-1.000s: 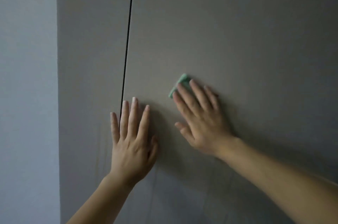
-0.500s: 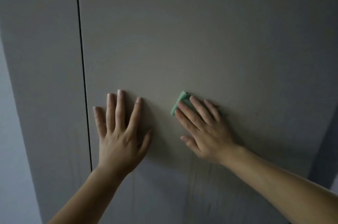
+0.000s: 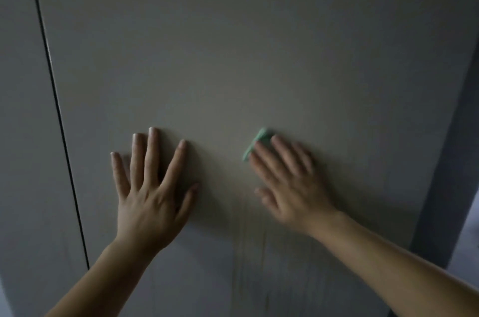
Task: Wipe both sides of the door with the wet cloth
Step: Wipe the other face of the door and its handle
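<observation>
A plain grey-brown door [image 3: 233, 44] fills most of the head view. My left hand [image 3: 150, 187] lies flat on it with fingers spread and holds nothing. To its right, my right hand [image 3: 290, 182] presses a small green cloth [image 3: 255, 144] against the door. Only the cloth's upper left corner shows past the fingertips; the rest is hidden under the hand. The right hand is blurred. Faint vertical wet streaks run down the door below the hands.
A thin dark gap [image 3: 55, 109] separates the door from the grey panel [image 3: 20, 135] on the left. The door's right edge [image 3: 451, 148] is visible, with a darker strip and a lighter opening [image 3: 469, 233] beyond it.
The view has shifted right, so the gap on the left sits nearer the frame edge and the door's right edge shows. My right hand with the cloth has slid right, farther from my left hand.
</observation>
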`<control>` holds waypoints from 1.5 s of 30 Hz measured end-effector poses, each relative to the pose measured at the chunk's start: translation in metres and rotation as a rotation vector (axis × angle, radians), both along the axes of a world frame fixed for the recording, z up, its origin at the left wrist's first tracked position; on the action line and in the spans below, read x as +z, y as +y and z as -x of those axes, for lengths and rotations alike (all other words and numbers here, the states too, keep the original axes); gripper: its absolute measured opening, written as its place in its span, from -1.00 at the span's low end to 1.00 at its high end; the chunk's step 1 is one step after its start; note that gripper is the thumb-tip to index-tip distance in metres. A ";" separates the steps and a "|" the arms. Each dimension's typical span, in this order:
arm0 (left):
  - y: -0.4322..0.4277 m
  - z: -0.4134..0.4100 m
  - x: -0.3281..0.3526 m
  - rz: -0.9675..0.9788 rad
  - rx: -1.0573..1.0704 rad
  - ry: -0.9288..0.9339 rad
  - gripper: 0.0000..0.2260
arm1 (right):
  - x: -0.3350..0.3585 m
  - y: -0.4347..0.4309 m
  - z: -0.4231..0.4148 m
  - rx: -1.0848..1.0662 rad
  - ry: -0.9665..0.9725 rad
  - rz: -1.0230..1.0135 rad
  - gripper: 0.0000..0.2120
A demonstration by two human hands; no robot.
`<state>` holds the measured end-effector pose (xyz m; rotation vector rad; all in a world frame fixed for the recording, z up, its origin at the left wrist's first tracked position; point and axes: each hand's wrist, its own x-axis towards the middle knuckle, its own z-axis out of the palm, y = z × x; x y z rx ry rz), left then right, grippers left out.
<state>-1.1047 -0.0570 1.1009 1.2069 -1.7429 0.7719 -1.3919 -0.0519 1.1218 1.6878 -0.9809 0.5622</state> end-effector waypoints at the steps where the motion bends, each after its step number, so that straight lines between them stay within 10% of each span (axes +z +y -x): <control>1: 0.001 0.007 0.002 0.005 -0.007 0.016 -0.31 | 0.017 -0.001 0.014 -0.017 -0.100 0.027 -0.35; 6: 0.000 0.063 0.013 0.073 -0.085 -0.087 -0.35 | 0.049 0.000 0.038 -0.050 -0.604 0.171 -0.34; 12: -0.003 0.082 0.013 0.072 -0.019 -0.066 -0.35 | -0.014 0.005 0.058 0.039 -0.098 0.005 -0.34; 18: 0.008 0.130 0.022 0.090 -0.082 -0.067 -0.36 | 0.038 0.005 0.116 -0.113 -0.696 0.184 -0.35; 24: 0.003 0.163 0.025 0.125 -0.096 -0.123 -0.40 | -0.015 0.010 0.120 0.011 -0.119 0.034 -0.32; 30: 0.015 0.181 0.024 0.109 -0.076 -0.073 -0.40 | 0.044 0.010 0.191 -0.089 -0.676 0.199 -0.33; 36: 0.023 0.239 0.004 0.087 -0.123 -0.214 -0.36 | -0.031 0.017 0.204 -0.033 -0.101 0.019 -0.30; 41: 0.015 0.246 -0.001 0.092 -0.117 -0.163 -0.41 | 0.053 0.014 0.246 -0.028 -0.403 0.150 -0.34; 45: 0.018 0.251 -0.001 0.089 -0.140 -0.146 -0.41 | -0.005 0.015 0.238 0.004 -0.259 0.060 -0.29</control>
